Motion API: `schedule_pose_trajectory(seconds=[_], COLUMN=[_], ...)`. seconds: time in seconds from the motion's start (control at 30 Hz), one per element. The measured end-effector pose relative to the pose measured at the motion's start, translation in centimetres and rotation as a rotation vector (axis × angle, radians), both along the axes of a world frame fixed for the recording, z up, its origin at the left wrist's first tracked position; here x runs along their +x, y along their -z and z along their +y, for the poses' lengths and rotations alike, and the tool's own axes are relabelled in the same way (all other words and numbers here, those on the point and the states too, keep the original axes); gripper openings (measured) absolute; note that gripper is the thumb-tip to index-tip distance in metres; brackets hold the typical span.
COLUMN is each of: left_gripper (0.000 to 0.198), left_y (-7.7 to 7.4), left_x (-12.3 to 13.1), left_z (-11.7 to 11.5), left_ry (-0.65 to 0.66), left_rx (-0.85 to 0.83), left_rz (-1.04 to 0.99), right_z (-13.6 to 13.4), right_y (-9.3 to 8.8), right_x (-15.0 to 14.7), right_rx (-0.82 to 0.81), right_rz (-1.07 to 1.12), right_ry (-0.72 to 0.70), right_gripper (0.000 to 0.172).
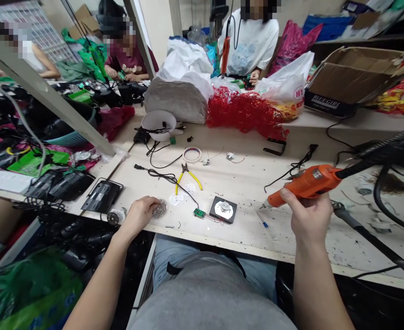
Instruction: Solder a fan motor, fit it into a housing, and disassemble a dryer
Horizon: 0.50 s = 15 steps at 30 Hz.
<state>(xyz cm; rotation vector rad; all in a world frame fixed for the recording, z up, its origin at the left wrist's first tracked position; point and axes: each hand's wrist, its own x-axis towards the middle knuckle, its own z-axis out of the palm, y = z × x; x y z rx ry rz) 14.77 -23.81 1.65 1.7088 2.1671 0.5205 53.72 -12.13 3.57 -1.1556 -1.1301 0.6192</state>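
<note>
My left hand (142, 212) reaches over a small round dish of tiny metal screws (159, 209), its fingertips drawn together at the dish; whether a screw is between them cannot be made out. In my right hand (308, 213) is an orange electric screwdriver (305, 183), its tip pointing left above the table. Between the hands lies a square black housing (234, 211) with a white disc and a round metal motor (224, 207) on it. Thin wires join it to a green circuit board (199, 212). Below the driver's tip rests a screwdriver with a blue collar (265, 224).
Yellow-handled cutters (188, 178), a tape roll (192, 155) and a black cable (163, 175) lie farther back. A black case (102, 196) sits left. A soldering iron (356, 224) slants at right. Red netting (245, 112) and a cardboard box (353, 78) line the back, where other people sit.
</note>
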Motion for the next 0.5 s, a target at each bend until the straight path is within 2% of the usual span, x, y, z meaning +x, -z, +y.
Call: schedule_pose_trajectory(seconds=[0.2, 0.33, 0.5], left_gripper=[0.02, 0.018, 0.026], left_y=[-0.2, 0.2, 0.8], left_x=[0.3, 0.6, 0.8], left_z=[0.2, 0.2, 0.2], left_ry=[-0.089, -0.107, -0.301], left_rx=[0.062, 0.076, 0.133], left_rz=[-0.019, -0.049, -0.246], right_z=[0.0, -0.4, -1.1], right_y=[1.1, 0.8, 0.2], right_x=[-0.2, -0.4, -0.9], right_rx=[0.02, -0.003, -0.031], right_rz=[0.02, -0.019, 0.034], right_ry=[0.008, -0.05, -0.198], right_gripper=[0.062, 0.048, 0.052])
